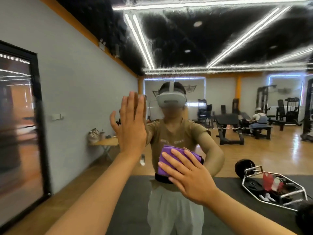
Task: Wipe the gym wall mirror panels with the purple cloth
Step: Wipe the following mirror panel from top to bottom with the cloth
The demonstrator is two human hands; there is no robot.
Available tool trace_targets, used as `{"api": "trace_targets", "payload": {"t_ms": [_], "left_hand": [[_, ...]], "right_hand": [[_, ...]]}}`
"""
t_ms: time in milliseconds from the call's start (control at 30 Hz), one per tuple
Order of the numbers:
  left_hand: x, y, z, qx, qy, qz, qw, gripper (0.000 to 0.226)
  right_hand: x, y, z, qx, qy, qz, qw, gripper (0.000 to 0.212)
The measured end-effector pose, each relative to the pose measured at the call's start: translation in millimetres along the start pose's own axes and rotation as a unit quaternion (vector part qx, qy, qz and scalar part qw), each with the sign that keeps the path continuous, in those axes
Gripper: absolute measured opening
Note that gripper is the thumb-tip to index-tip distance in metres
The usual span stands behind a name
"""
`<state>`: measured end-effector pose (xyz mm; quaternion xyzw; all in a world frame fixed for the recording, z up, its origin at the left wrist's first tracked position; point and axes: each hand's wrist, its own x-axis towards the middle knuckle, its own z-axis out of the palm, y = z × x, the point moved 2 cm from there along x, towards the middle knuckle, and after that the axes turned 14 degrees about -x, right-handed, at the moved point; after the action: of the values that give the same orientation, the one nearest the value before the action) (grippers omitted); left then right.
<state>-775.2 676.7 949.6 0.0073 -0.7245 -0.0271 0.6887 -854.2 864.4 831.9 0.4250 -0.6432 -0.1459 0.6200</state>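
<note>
The mirror (pixel 220 133) glass lies open above and right of the purple cloth (pixel 171 158); the flat left hand (pixel 130 126) (pressed on the glass) blocks the upper left.

hex bar (pixel 271 185) on mat | folding table (pixel 105 143) by wall | benches (pixel 227 122)

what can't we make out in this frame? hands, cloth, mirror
Head view:
- Purple cloth: lower right part covered by the right hand.
- Mirror edges: right and bottom cut off by the frame.
- Left hand: palm faces away; contact with the glass not visible.
- Shirt print: blurred, unreadable.
</note>
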Motion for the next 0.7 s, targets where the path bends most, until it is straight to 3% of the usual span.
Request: {"api": "trace_targets", "payload": {"t_ms": [200,333,533,700], "left_hand": [[-3.1,9.4,7.2,-0.032,-0.07,0.008,0.997,0.056],[-5.2,5.9,7.6,-0.015,-0.07,0.022,0.997,0.057],[-8.5,4.0,12.1,-0.009,-0.029,0.031,0.999,0.055],[-9.4,3.5,13.2,-0.014,-0.013,0.042,0.999,0.057]], "right_hand": [[18.0,52.4,-2.9,-0.002,0.018,-0.072,0.997,0.05],[69.7,131.8,-13.7,0.005,0.049,-0.015,0.999,0.05],[137.2,255.2,-38.9,0.025,0.064,0.185,0.98,0.054],[109.8,225.0,-34.2,0.03,0.094,0.224,0.97,0.053]]}}
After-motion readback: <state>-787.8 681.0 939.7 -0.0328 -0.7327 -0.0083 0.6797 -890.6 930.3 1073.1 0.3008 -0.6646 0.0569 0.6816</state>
